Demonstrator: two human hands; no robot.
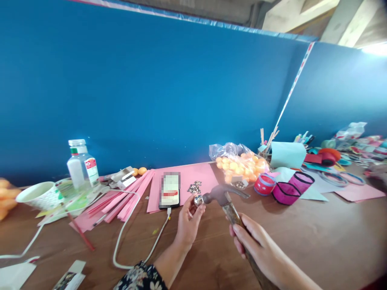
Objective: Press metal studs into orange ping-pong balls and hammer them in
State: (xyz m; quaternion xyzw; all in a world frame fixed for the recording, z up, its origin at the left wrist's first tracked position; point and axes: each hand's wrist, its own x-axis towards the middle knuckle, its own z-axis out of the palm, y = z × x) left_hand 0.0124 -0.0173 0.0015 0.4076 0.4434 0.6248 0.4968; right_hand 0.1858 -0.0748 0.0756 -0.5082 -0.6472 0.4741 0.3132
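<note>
My right hand (256, 245) is wrapped round the wooden handle of a claw hammer (222, 196), whose metal head hovers above the brown table. My left hand (188, 220) pinches a small shiny metal piece (198, 200) right at the hammer's striking face. Just behind lies a little heap of similar silver pieces (195, 187) on a pink sheet (193, 175). A phone (169, 190) rests on the same sheet, plugged into a white cable (133, 237).
Pink paper strips (127, 197), a plastic bottle (81, 165) and a paper cup (40, 196) lie to the left. A bag of orange balls (240, 163), magenta rings (292, 187), ribbon rolls and a stick holder crowd the right. A blue wall (151, 88) backs the table.
</note>
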